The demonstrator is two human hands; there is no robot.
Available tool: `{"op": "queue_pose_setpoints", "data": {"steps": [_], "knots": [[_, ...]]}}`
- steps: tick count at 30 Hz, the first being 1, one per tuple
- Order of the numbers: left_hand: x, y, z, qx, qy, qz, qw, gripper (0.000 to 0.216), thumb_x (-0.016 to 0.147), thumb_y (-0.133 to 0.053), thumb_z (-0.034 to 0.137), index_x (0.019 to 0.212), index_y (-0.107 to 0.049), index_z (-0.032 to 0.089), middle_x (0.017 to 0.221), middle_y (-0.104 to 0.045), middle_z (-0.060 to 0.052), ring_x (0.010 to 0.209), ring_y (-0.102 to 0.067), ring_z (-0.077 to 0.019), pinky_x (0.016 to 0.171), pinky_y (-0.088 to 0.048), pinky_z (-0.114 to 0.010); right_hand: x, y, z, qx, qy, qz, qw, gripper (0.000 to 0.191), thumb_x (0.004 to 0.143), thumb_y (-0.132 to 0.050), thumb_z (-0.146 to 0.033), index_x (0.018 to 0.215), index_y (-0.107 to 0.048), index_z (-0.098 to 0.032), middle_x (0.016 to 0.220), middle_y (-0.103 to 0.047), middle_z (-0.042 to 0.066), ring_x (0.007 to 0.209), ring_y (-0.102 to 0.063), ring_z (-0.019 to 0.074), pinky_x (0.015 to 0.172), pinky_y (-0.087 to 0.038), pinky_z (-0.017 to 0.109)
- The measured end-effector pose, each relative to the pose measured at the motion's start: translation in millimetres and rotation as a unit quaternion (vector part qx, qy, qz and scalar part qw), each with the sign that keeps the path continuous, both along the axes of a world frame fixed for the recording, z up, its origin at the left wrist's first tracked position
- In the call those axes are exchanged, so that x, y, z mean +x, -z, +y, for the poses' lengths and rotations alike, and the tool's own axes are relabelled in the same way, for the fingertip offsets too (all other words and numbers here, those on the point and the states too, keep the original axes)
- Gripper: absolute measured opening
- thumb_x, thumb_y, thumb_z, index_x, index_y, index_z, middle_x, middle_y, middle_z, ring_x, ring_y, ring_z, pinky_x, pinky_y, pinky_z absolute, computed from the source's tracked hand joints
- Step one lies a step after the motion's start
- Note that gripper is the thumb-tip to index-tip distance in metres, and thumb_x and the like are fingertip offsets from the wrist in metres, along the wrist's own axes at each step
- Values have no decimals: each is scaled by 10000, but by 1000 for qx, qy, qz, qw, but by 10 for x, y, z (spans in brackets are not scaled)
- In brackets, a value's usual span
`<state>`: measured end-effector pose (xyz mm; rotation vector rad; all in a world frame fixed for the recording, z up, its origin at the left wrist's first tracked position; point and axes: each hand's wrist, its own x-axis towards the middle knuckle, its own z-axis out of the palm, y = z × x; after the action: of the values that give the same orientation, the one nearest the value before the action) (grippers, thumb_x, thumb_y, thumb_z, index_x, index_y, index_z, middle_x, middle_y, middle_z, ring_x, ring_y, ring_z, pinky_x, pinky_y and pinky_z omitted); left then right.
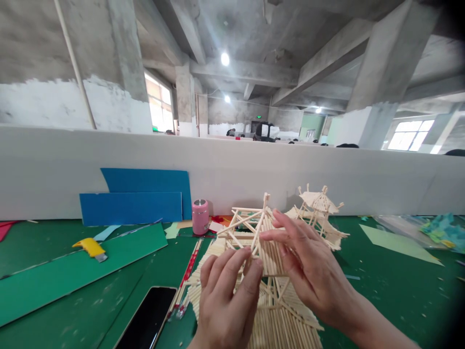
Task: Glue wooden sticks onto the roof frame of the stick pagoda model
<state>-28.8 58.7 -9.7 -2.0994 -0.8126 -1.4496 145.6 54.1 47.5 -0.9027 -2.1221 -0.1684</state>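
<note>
A pavilion model (271, 320) built of thin wooden sticks stands in front of me, its upper roof partly a bare stick frame and partly covered with sticks laid side by side. My left hand (228, 295) is at the near side of that upper roof, thumb and forefinger brought together; what lies between them is hidden. My right hand (308, 261) rests against the right roof slope with its fingers stretched out and apart, the forefinger tip on the sticks near a ridge. Both hands cover part of the model.
A smaller stick pavilion (321, 206) stands behind on the right. Left are a pink cup (200, 217), a phone (147, 317), a yellow cutter (90, 247) on a green board (119, 259), and red-and-clear packaging (191, 264). Blue boards (131, 208) lean on a white partition (247, 169).
</note>
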Motion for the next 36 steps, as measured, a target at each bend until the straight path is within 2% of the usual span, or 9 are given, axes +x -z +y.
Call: {"op": "queue_pose_setpoints", "data": {"steps": [10, 15, 23, 31, 36], "knots": [[15, -45, 3, 2, -10, 2, 1000, 269, 739, -557, 8, 940, -651, 160, 987, -646, -118, 933, -559, -248, 793, -377, -412, -37, -25, 10, 8, -12, -34, 999, 538, 828, -371, -32, 1347, -248, -96, 1099, -637, 49, 1178, -394, 154, 1010, -273, 346], [21, -38, 0, 5, -3, -5, 1000, 243, 749, -548, 7, 921, -657, 140, 980, -643, -131, 927, -555, -257, 788, -372, -416, -30, -21, 17, 6, -21, -37, 999, 545, 826, -369, -24, 1351, -247, -105, 1109, -632, 44, 1181, -397, 151, 1007, -284, 342], [-11, 14, 5, -13, 8, 9, 1000, 329, 726, -547, -32, 1013, -622, 109, 1043, -598, -146, 991, -521, -265, 836, -342, -434, 56, 21, 23, 0, 31, 116, 993, 553, 842, -398, -79, 1353, -234, -211, 1136, -610, -3, 1118, -486, 134, 977, -343, 333], [-40, 29, -16, -22, -3, 39, 999, 365, 734, -556, -22, 1068, -591, 120, 1105, -559, -145, 1029, -499, -280, 840, -347, -456, 93, 75, -7, -10, 36, 110, 993, 551, 848, -391, -86, 1360, -223, -202, 1123, -619, 1, 1135, -470, 136, 984, -339, 352], [-53, 22, -59, -22, -25, 5, 999, 335, 724, -600, 3, 1047, -598, 91, 1065, -569, -147, 984, -514, -281, 815, -397, -447, 87, 85, -31, -18, 35, 105, 994, 562, 842, -392, -81, 1357, -221, -227, 1114, -622, -8, 1122, -478, 141, 989, -329, 379]]}}
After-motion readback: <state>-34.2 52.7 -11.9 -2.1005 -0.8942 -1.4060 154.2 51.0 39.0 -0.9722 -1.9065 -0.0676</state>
